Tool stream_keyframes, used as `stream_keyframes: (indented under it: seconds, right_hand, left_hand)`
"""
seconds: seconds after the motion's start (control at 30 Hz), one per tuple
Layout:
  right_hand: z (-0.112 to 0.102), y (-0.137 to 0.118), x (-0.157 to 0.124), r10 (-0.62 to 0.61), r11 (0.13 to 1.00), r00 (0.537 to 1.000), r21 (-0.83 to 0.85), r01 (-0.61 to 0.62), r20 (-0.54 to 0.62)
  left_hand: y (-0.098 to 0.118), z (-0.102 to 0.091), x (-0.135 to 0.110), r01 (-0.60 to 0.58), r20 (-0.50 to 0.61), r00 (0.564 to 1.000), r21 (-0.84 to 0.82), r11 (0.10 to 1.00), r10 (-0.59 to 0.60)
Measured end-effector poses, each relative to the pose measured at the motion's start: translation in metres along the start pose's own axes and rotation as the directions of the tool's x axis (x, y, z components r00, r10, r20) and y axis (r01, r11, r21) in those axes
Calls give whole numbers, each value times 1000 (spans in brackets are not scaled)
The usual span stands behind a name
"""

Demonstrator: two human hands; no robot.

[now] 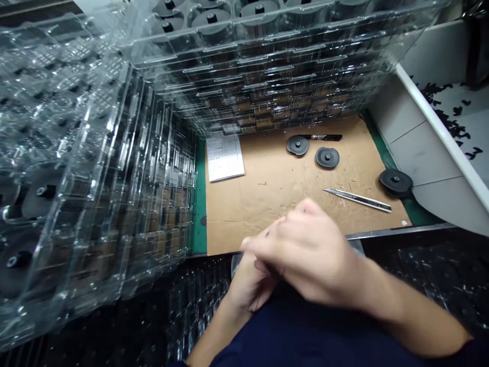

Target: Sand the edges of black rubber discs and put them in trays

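Observation:
My right hand (305, 250) lies over my left hand (250, 285) at the near edge of a brown cardboard sheet (267, 193). Both are blurred by motion. The right hand's fingers curl leftward and look closed; what they hold, if anything, is hidden. My left hand sits underneath with its fingers mostly covered. Three dark round discs with a centre hub (297, 145), (327, 157), (396, 181) lie on the far right of the sheet. A utility knife (358, 199) lies just beyond my right hand.
Tall stacks of clear plastic trays holding dark discs rise on the left (76, 178) and at the back (267, 66). A black marker (323, 137) and a printed paper (224, 157) lie on the cardboard. A white bin wall (431, 132) stands at right.

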State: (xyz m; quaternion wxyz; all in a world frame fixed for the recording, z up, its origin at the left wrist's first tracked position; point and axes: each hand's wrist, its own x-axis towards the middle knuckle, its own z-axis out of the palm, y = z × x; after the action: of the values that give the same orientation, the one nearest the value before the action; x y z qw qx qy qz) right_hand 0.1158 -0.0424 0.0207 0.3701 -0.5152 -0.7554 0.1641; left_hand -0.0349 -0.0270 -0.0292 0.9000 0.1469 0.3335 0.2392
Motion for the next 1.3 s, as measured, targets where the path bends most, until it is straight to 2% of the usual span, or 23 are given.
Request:
stream_keyframes:
  seconds: [0.03, 0.07, 0.13, 0.17, 0.2, 0.3, 0.4, 0.5, 0.7, 0.9, 1.17, 1.3]
  right_hand:
    - [0, 11, -1, 108, 993, 993, 44, -106, -42]
    - [0, 25, -4, 247, 966, 966, 94, -240, -78]
    - [6, 58, -13, 475, 871, 879, 168, -461, -48]
    - [12, 73, -20, 523, 841, 852, 155, -518, 11]
    - [19, 86, -28, 533, 838, 844, 104, -536, 53]
    - [47, 103, -56, 537, 841, 843, -58, -538, -22]
    - [67, 90, -79, 562, 808, 808, -92, -582, -177]
    - [68, 69, -91, 549, 808, 795, -78, -583, -259]
    - [59, 59, -96, 524, 852, 841, 74, -519, -132]
    - [65, 60, -101, 469, 878, 882, 131, -460, -48]
    - [65, 59, -103, 451, 887, 892, 122, -445, -25]
    - [65, 55, -105, 441, 893, 897, 114, -436, -26]
  left_hand:
    - [0, 1, 1, -12, 32, 999, -9, 1000, 12]
    - [1, 3, 1, -19, 66, 998, -23, 1000, 20]
    - [2, 6, 1, -9, 114, 993, -60, 998, 16]
    - [3, 6, 1, 5, 130, 991, -83, 997, 5]
    - [3, 6, 1, 18, 147, 989, -106, 994, -2]
    - [4, 2, 3, 52, 170, 985, -162, 985, -24]
    - [3, -4, 4, 88, 177, 983, -192, 977, -54]
    - [4, -7, 6, 119, 194, 978, -223, 967, -76]
    - [4, -4, 9, 159, 222, 970, -261, 952, -101]
    - [3, -5, 7, 185, 207, 969, -235, 954, -137]
    - [5, -5, 4, 170, 169, 976, -212, 962, -135]
    - [1, -5, 2, 98, 165, 984, -183, 978, -67]
